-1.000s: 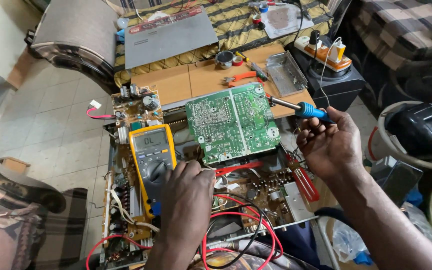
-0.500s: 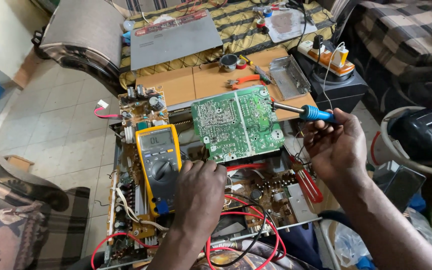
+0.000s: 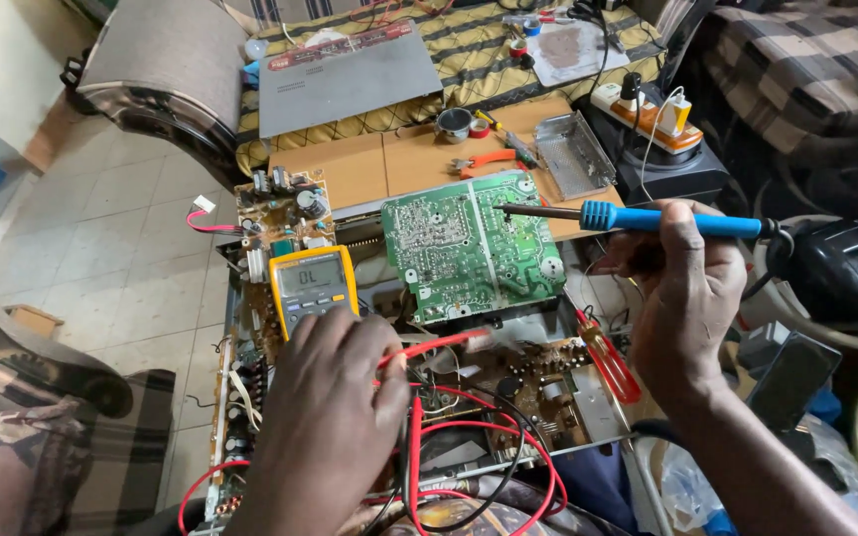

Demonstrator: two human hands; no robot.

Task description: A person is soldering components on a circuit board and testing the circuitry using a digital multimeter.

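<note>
Pale floor tiles (image 3: 101, 248) are showing to the left of a crowded repair spot, where an opened metal chassis (image 3: 588, 397) is lying with its brown circuitry exposed. One green circuit board (image 3: 474, 243), rectangular and speckled with silver solder dots, is resting tilted on the chassis's far edge. One yellow multimeter (image 3: 312, 283), with a grey screen and a rubbery-looking case, is lying just left of it on the chassis.

The right hand (image 3: 682, 298) is gripping one soldering iron (image 3: 647, 218), fingers curled tight round its blue plastic handle; the thin dark metal tip is hovering over the green board's right part. The left hand (image 3: 335, 427) is lying knuckles-up over the multimeter's lower end, hiding its dial, and the fingers are pinching one red probe (image 3: 439, 345), a slim glossy plastic rod pointing right. Red wires (image 3: 469, 437) and black ones are looping over the chassis beneath that hand.

Beyond the boards, two flat wooden panels (image 3: 389, 164) are lying side by side, carrying one pair of orange-handled pliers (image 3: 484, 161) and one small round metal tin (image 3: 454, 124). One grey rectangular metal cover (image 3: 350, 77) is lying on a striped yellow cloth (image 3: 469, 55) farther back. One perforated metal tray (image 3: 573, 154) is sitting right of the pliers.
</note>
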